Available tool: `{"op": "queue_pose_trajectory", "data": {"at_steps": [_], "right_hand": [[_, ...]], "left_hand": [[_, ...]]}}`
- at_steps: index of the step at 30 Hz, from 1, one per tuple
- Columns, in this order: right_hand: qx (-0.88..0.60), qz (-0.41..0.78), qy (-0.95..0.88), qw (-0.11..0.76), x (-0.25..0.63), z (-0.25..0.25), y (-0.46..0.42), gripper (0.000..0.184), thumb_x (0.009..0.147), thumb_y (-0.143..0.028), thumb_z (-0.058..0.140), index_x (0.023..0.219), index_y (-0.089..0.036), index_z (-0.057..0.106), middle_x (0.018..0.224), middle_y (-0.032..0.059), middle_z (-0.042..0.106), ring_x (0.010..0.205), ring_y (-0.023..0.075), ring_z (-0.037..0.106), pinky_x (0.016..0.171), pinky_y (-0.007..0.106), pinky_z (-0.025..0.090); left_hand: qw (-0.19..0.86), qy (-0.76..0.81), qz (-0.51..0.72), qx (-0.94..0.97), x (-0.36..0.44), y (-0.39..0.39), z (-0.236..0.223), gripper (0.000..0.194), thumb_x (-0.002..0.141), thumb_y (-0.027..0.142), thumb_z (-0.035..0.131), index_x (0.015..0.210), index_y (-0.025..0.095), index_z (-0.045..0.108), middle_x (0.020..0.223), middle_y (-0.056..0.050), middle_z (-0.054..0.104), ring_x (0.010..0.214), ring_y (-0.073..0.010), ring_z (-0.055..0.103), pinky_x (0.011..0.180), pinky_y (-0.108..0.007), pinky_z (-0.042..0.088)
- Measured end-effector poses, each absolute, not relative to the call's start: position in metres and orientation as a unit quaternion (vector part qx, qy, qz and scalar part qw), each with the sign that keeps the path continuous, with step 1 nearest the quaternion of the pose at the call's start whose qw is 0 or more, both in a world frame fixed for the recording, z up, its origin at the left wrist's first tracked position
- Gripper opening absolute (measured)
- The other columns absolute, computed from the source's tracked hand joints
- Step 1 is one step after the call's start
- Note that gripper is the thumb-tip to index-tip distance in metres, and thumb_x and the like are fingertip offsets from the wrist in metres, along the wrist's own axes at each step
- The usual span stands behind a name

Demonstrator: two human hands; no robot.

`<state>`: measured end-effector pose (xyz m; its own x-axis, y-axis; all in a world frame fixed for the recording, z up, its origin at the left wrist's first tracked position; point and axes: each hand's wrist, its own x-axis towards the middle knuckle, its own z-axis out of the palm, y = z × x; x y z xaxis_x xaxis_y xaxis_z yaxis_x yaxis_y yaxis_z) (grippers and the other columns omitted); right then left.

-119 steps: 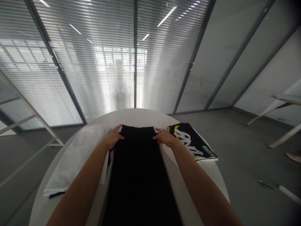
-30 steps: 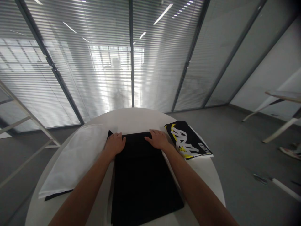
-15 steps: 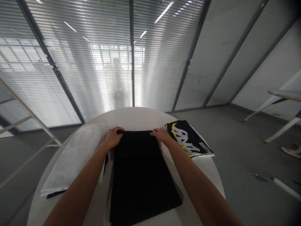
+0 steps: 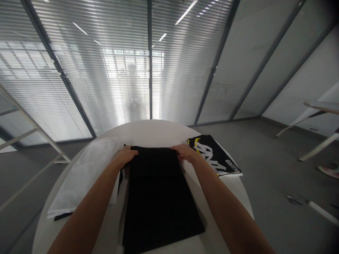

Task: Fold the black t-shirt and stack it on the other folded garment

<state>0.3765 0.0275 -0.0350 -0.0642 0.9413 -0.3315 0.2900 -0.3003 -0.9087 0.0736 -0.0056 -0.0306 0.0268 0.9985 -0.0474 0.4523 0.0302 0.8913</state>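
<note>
Currently I am watching both hands working at the far edge of a folded black garment [image 4: 159, 194] that is lying flat in the middle of the round white bench [image 4: 153, 132], its near end reaching toward me. My left hand [image 4: 126, 156] is sitting on the garment's far left corner, fingers [image 4: 133, 152] curled together over the edge of the cloth and seemingly pinching it. My right hand [image 4: 186, 152] is doing the same at the far right corner, fingers [image 4: 177, 149] bent down onto the fabric and closing on the edge. The 2 hands are well apart, with the garment's far edge stretching straight between them.

Left of the black garment, a white garment [image 4: 84, 176] is lying spread along the bench's left side, just beside my left forearm; a dark strip is showing under its near end. Right of my right hand, a black folded item with white and yellow lettering [image 4: 214, 155] is resting near the bench's right rim, close to the hand; I cannot tell whether they are touching.

Beyond the bench, glass partitions with slatted blinds [image 4: 119, 70] are filling the background. Grey floor [image 4: 265, 169] is extending to the right, where pale legs of another table [image 4: 317, 141] are showing.
</note>
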Motion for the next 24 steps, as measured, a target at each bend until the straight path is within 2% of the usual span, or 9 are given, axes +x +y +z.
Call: {"op": "queue_pose_trajectory", "data": {"at_steps": [5, 7, 10, 14, 19, 21, 24], "right_hand": [[-0.597, 0.508, -0.538, 0.311, 0.379, -0.04, 0.031, 0.015, 0.067, -0.034, 0.07, 0.065, -0.023, 0.061, 0.049, -0.002, 0.049, 0.046, 0.012, 0.04, 0.046, 0.026, 0.031], [-0.591, 0.507, -0.537, 0.324, 0.38, -0.04, 0.032, 0.015, 0.066, -0.034, 0.07, 0.074, -0.021, 0.064, 0.053, -0.0025, 0.051, 0.047, 0.0113, 0.04, 0.045, 0.025, 0.03], [-0.586, 0.501, -0.527, 0.358, 0.379, -0.037, 0.031, 0.025, 0.066, -0.035, 0.072, 0.085, -0.02, 0.065, 0.06, -0.0029, 0.053, 0.05, 0.0098, 0.042, 0.045, 0.022, 0.03], [-0.59, 0.522, -0.472, 0.396, 0.375, -0.03, 0.028, 0.026, 0.068, -0.035, 0.074, 0.089, -0.022, 0.064, 0.075, 0.0, 0.059, 0.065, 0.0117, 0.052, 0.052, 0.022, 0.042], [-0.534, 0.555, -0.444, 0.458, 0.371, -0.017, 0.025, 0.025, 0.072, -0.036, 0.074, 0.092, -0.026, 0.063, 0.089, 0.002, 0.059, 0.077, 0.0156, 0.054, 0.063, 0.033, 0.057], [-0.506, 0.555, -0.448, 0.485, 0.37, -0.011, 0.024, 0.028, 0.071, -0.039, 0.076, 0.092, -0.026, 0.062, 0.088, 0.002, 0.057, 0.078, 0.0167, 0.053, 0.066, 0.038, 0.06], [-0.472, 0.527, -0.472, 0.525, 0.368, -0.002, 0.022, 0.032, 0.07, -0.043, 0.076, 0.094, -0.025, 0.063, 0.087, 0.0017, 0.055, 0.085, 0.0179, 0.053, 0.07, 0.038, 0.061]], "left_hand": [[0.515, 0.562, 0.398, 0.511, 0.075, -0.008, -0.023, 0.018, 0.062, 0.02, 0.07, 0.08, 0.019, 0.072, 0.079, -0.004, 0.075, 0.072, -0.0219, 0.069, 0.067, -0.033, 0.055], [0.509, 0.548, 0.429, 0.506, 0.074, -0.007, -0.024, 0.026, 0.06, 0.023, 0.074, 0.086, 0.017, 0.072, 0.084, -0.005, 0.075, 0.075, -0.0223, 0.07, 0.072, -0.034, 0.055], [0.434, 0.57, 0.443, 0.539, 0.072, -0.004, -0.025, 0.032, 0.061, 0.027, 0.076, 0.091, 0.016, 0.071, 0.084, -0.005, 0.074, 0.077, -0.022, 0.069, 0.073, -0.034, 0.054], [0.343, 0.614, 0.436, 0.561, 0.073, -0.003, -0.022, 0.026, 0.065, 0.03, 0.073, 0.087, 0.016, 0.069, 0.076, -0.003, 0.07, 0.07, -0.0195, 0.065, 0.063, -0.03, 0.052], [0.403, 0.598, 0.475, 0.504, 0.075, -0.007, -0.01, 0.032, 0.068, 0.036, 0.074, 0.091, 0.016, 0.063, 0.084, -0.003, 0.064, 0.071, -0.0185, 0.062, 0.048, -0.028, 0.055], [0.428, 0.566, 0.509, 0.487, 0.075, -0.009, -0.004, 0.038, 0.066, 0.038, 0.077, 0.093, 0.016, 0.061, 0.089, -0.003, 0.062, 0.077, -0.0199, 0.062, 0.049, -0.032, 0.059], [0.457, 0.507, 0.55, 0.481, 0.072, -0.011, 0.001, 0.039, 0.065, 0.036, 0.08, 0.092, 0.016, 0.061, 0.089, -0.002, 0.06, 0.084, -0.02, 0.062, 0.059, -0.039, 0.064]]}}
